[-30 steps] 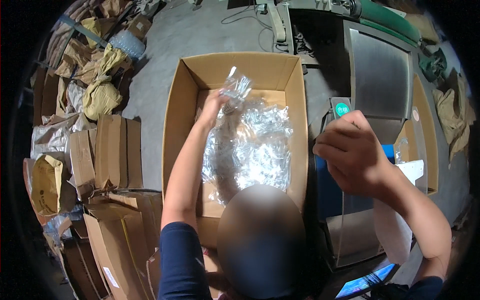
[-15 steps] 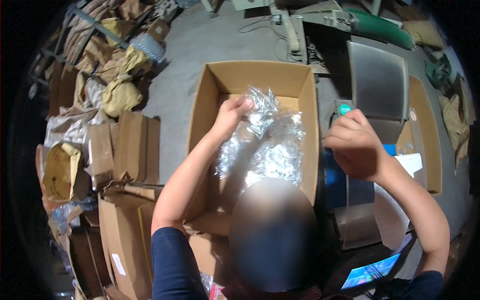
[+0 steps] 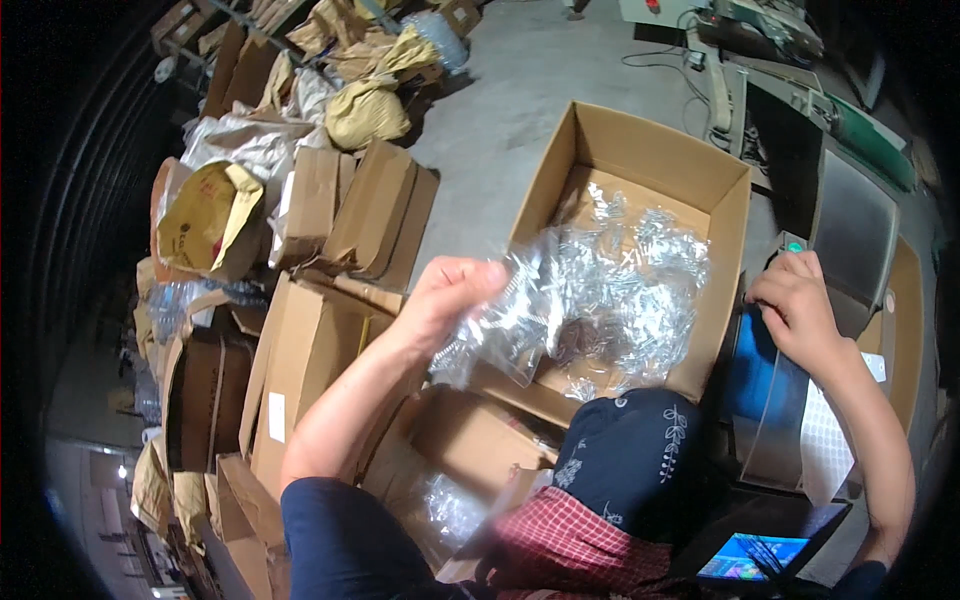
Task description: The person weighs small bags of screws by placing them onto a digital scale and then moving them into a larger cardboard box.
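Head view: the left hand (image 3: 448,302) is grasping crumpled, clear plastic bags of silver-coloured metal pieces (image 3: 515,325) between thumb and fingers. These bags are hanging in front of the left wall of an open, rectangular brown cardboard box (image 3: 728,205); contact is not telling itself clearly. Similar glinting clear bags (image 3: 650,290) are lying loosely inside.

Hazards: the held bundle is possibly slipping-prone, slick film and uneven weight being the cause; thin plastic, if scraping the cardboard rim, could be tearing and spilling pieces.

Right hand (image 3: 800,310): fingers are curling beside a blue panel (image 3: 757,365); whether they are gripping anything, cannot tell. Its forearm, passing near a hanging white paper strip (image 3: 825,445), could be snagging it.
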Demonstrator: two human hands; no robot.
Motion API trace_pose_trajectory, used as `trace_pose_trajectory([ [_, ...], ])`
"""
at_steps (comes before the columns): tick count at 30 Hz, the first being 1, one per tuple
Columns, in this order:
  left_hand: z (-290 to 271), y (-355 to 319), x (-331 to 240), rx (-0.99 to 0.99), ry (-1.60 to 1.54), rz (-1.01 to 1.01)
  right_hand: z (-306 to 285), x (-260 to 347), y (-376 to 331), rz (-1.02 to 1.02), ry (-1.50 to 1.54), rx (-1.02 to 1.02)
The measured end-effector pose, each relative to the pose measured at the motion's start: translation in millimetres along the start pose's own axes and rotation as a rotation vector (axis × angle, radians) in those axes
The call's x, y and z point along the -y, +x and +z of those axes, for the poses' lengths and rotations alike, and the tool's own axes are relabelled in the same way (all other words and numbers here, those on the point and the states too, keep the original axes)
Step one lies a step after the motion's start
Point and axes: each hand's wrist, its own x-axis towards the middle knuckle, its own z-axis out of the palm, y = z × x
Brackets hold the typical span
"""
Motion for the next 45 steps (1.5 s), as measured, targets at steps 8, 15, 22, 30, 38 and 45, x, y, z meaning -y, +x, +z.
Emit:
trace_pose_trajectory([
  [8,29,-55,-12,-0.015,-0.080,-0.022,1,113,84,0.302,1.132,0.357],
  [15,11,-96,4,-0.336,-0.109,0.001,32,165,107,0.366,1.659,0.587],
  [22,-31,-153,20,-0.617,-0.405,0.090,54,191,122,0.359,1.695,0.625],
  [30,-47,-181,27,-0.509,-0.430,0.063,97,255,103,-0.353,1.310,0.940],
  [38,-38,-206,40,-0.335,-0.331,0.193,103,259,121,0.317,1.740,1.075],
  [45,-14,-207,54,-0.279,-0.179,-0.096,123,271,106,0.546,1.618,1.053],
])
